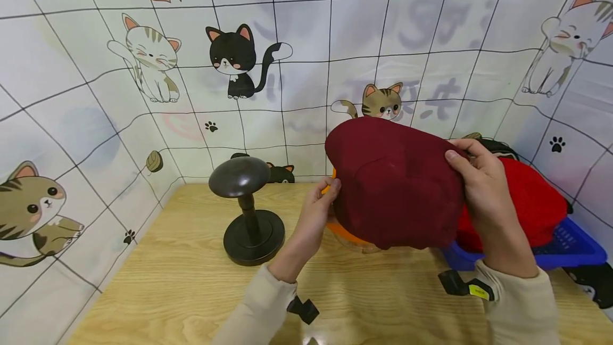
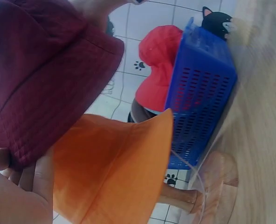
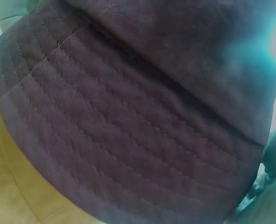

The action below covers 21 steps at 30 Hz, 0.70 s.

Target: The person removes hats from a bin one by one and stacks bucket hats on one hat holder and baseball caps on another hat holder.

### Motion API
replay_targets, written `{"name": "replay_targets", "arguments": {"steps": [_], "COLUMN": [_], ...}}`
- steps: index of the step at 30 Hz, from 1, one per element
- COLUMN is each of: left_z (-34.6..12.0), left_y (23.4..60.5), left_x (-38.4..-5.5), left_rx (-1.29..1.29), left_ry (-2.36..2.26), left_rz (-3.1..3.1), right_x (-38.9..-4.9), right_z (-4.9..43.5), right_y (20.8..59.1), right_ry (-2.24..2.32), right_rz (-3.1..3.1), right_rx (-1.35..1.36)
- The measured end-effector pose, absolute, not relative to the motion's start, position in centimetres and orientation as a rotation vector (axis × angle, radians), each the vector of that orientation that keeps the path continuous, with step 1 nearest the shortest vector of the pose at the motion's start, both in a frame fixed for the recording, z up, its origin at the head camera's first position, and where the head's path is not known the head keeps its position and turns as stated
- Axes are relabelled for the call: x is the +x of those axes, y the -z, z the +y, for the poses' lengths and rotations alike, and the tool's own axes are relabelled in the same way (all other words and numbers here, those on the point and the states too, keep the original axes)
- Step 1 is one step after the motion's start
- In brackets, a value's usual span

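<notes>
A maroon bucket hat (image 1: 397,190) with a stitched brim is held in the air between both hands. My left hand (image 1: 318,209) pinches its brim at the left edge, thumb on the near side. The right hand (image 1: 483,185) grips the opposite edge, with its thumb lying on the cloth. Just behind, an orange bucket hat (image 2: 114,163) sits over a wooden stand (image 2: 217,186); in the head view the maroon hat covers most of it. Left of the hands stands a dark hat stand (image 1: 239,174) with a domed top and round base.
At the right on the wooden table (image 1: 182,292) is a blue perforated basket (image 1: 574,244). A red hat (image 1: 536,201) lies in it, with darker headwear behind. A cat-patterned sheet (image 1: 306,57) hangs along the back and sides.
</notes>
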State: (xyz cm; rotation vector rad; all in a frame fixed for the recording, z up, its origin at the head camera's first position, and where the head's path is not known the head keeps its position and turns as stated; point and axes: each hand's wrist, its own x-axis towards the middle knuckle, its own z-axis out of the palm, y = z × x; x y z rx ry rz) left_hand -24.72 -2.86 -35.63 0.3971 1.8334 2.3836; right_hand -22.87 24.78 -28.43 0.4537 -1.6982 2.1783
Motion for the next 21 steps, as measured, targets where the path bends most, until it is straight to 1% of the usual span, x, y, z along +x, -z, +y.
{"name": "replay_targets", "arguments": {"steps": [6,13,21], "left_z": [-3.7,-4.1,-4.6], "left_y": [35.4,35.6,35.5], "left_x": [-25.2,-25.6,-25.9], "left_rx": [0.334,0.308,0.295], "left_ry": [-2.432,-2.422,-2.411], "left_rz": [1.796,1.775,1.763], "right_x": [-23.1,-23.4,-23.8], "right_z": [24.9,25.1,24.8], "right_y": [28.6,29.1,29.3], "right_ry": [-2.191,-2.277,-2.309], "right_rz": [-1.706,-1.607,-1.531], "right_rx": [0.362,0.478,0.473]}}
